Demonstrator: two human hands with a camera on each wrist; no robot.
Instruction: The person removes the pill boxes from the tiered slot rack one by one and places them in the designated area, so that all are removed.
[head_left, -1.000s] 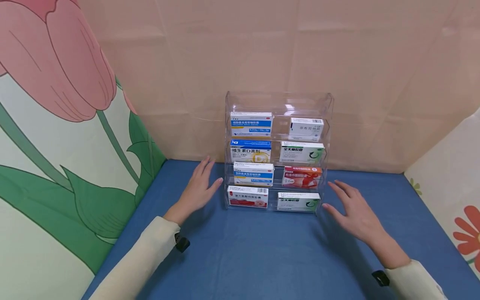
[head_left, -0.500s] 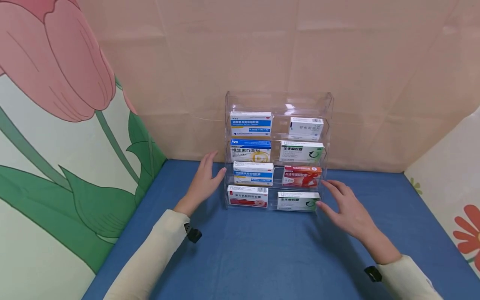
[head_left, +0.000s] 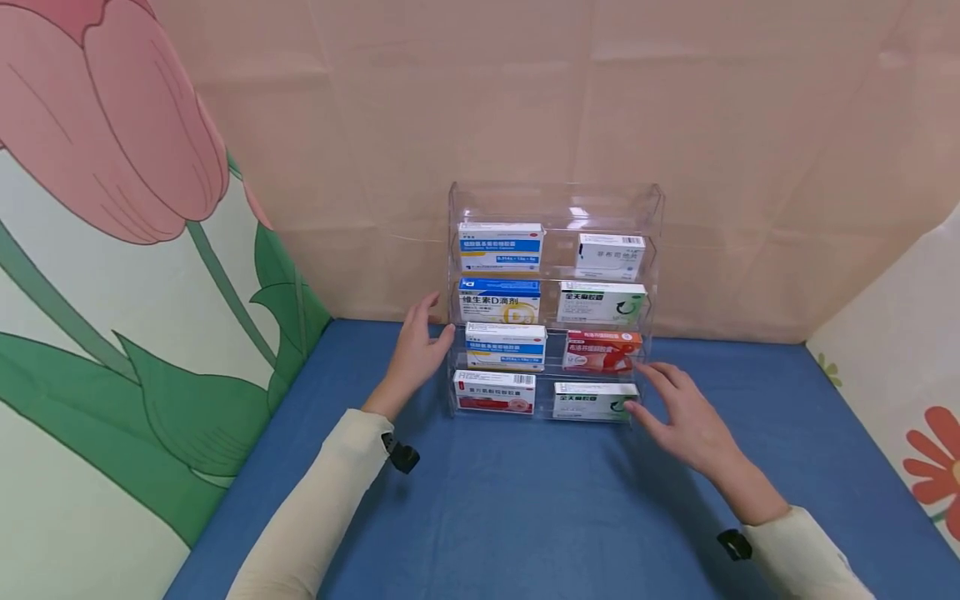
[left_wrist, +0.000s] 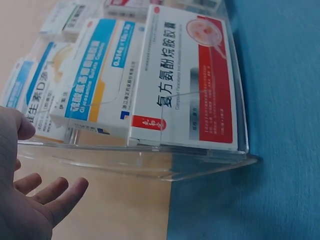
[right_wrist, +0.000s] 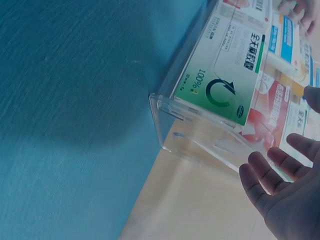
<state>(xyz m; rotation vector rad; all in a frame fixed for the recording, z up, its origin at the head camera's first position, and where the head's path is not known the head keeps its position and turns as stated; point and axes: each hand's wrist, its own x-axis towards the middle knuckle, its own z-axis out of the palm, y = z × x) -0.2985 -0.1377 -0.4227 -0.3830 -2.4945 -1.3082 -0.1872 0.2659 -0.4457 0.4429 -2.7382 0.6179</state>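
A clear plastic tiered rack (head_left: pixel 555 200) stands on the blue tabletop, with two medicine boxes on each of its filled tiers. My left hand (head_left: pixel 411 354) is at the rack's left side, thumb toward its front edge, fingers loosely spread; whether it touches is unclear. Beside the lower right side is my right hand (head_left: pixel 690 425), its thumb by the green-and-white box (head_left: pixel 592 402) and its fingers near the red box (head_left: pixel 600 351). In the right wrist view, the fingers (right_wrist: pixel 267 172) are spread and hold nothing. The left wrist view shows the white-and-red box (left_wrist: pixel 185 80) at the lowest tier.
A blue cloth (head_left: pixel 510 508) covers the table. Behind the rack hangs a plain beige backdrop (head_left: pixel 390 125). Printed panels with a pink tulip (head_left: pixel 150 108) and a red flower (head_left: pixel 937 467) border the left and right sides.
Both hands have moved inward to the rack's sides, the left one rightward and slightly up, the right one leftward. The rack and its boxes look almost unmoved.
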